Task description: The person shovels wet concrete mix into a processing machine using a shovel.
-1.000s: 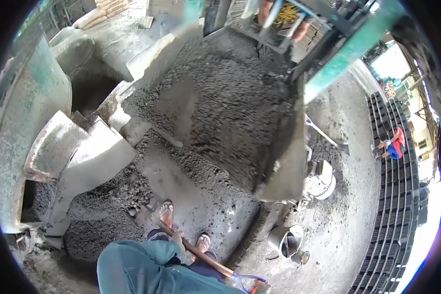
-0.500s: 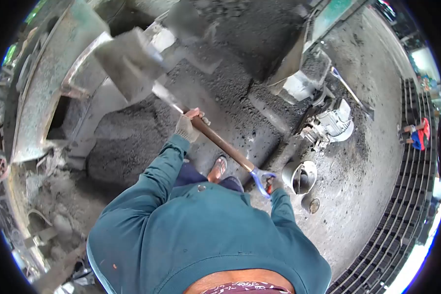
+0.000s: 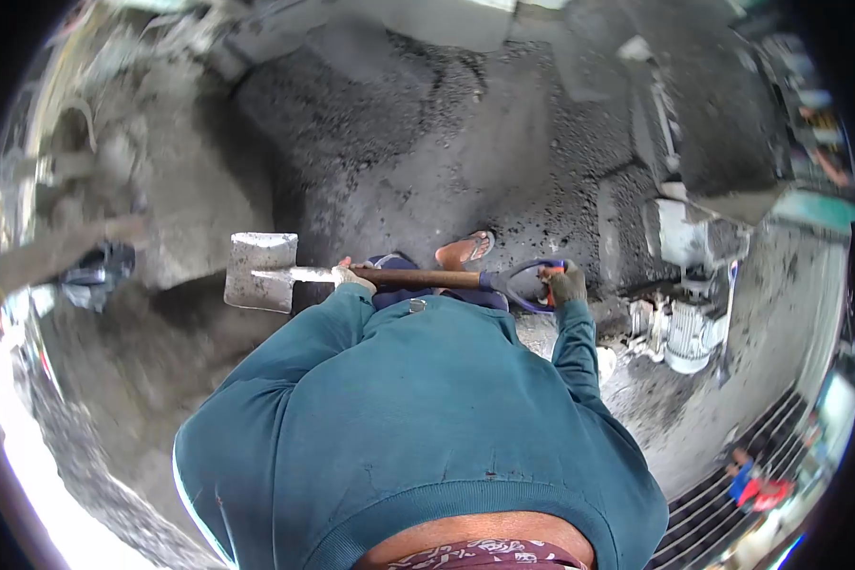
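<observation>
A shovel (image 3: 418,278) lies level across the front of my body, its square metal blade pointing left. Little or nothing rests on the pale, worn blade face. Close to the blade's metal socket, my gloved left hand (image 3: 353,275) wraps around the shaft. My gloved right hand (image 3: 566,284) closes on the blue D-shaped grip at the shaft's other end. Below the shaft one sandalled foot (image 3: 465,249) shows on the dark floor.
Dark loose granular material (image 3: 380,123) covers the floor ahead. At the right stands a motor (image 3: 692,334), with a long-handled tool (image 3: 731,304) beside it. Dark slotted racks (image 3: 731,494) and a person in red and blue (image 3: 758,486) are at lower right.
My body and view have turned left. The shovel has come down from a raised, forward angle to level across my waist, blade now at left. Both hands have kept their grip.
</observation>
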### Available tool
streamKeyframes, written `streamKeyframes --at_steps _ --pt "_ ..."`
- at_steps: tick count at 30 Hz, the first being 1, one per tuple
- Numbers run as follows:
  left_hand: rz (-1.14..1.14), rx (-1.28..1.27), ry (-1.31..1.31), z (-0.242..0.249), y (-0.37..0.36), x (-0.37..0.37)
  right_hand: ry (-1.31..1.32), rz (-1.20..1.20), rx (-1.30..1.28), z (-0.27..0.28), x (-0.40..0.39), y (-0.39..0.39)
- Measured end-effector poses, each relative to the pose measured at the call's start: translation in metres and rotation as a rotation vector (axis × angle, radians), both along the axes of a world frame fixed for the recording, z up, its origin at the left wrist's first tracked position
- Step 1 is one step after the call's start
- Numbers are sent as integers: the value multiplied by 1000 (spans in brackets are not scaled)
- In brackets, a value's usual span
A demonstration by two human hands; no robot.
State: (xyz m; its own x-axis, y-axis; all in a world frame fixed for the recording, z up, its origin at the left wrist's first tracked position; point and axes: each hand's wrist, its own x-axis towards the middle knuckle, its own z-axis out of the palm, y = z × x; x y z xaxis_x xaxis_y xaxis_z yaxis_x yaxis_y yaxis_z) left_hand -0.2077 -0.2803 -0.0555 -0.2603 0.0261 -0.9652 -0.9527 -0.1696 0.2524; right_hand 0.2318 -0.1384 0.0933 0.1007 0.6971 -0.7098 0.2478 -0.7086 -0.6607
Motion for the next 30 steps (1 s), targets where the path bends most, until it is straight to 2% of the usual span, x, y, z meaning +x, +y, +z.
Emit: streamKeyframes --at_steps 2,4,6,7,10,11,13,14,16,17,18,19,20,21,22,23,24,25,26,27,28,29,30 --pt "110 53 -29 -5 -40 -12 -1 155 12 22 -36 23" --pt "201 -22 22 -6 -70 -19 -34 321 45 49 -74 35" --pt "249 -14 -47 1 -93 -31 86 429 430 37 -102 35" --pt "280 -22 -51 7 -99 -36 246 369 286 52 -122 37" --pt "306 48 42 19 -100 -44 322 459 7 136 -174 38" --pt "317 30 65 37 -88 -45 434 452 -4 155 -184 38" --pt "227 96 43 29 -67 -53 658 439 -25 181 -200 38" --pt "182 134 37 29 -50 -57 663 371 140 170 -213 35" --pt "29 174 24 13 -19 -68 648 351 38 158 -228 50" --pt "-63 219 -21 -17 -7 -79 743 368 -52 119 -230 61" --pt "-160 260 -60 -31 8 -91 717 401 -141 110 -243 72" --pt "-355 395 -149 3 31 -90 694 448 -248 94 -258 80" --pt "-434 504 -201 68 55 -85 725 409 -384 68 -273 87" --pt "-602 609 -253 29 74 -91 655 391 -495 46 -291 94" --pt "-266 853 -488 53 90 -79 617 379 -572 24 -307 97" --pt "-657 767 -217 125 113 -65 597 405 -564 6 -325 101" --pt "-840 753 -66 165 123 -61 576 432 -558 -16 -341 108" --pt "-1017 721 90 206 133 -56 682 347 -581 -68 -355 116" --pt "-895 814 49 207 126 -56 787 257 -605 -105 -369 124" --pt "-773 906 -2 208 119 -55 535 146 -616 -9 -391 132" --pt "-597 910 -155 215 99 -66 636 -182 -387 -49 -399 143" --pt "-520 891 -48 226 83 -75 711 -236 -387 -78 -399 161" --pt "-415 822 176 247 63 -83 788 -289 -384 -93 -397 183"
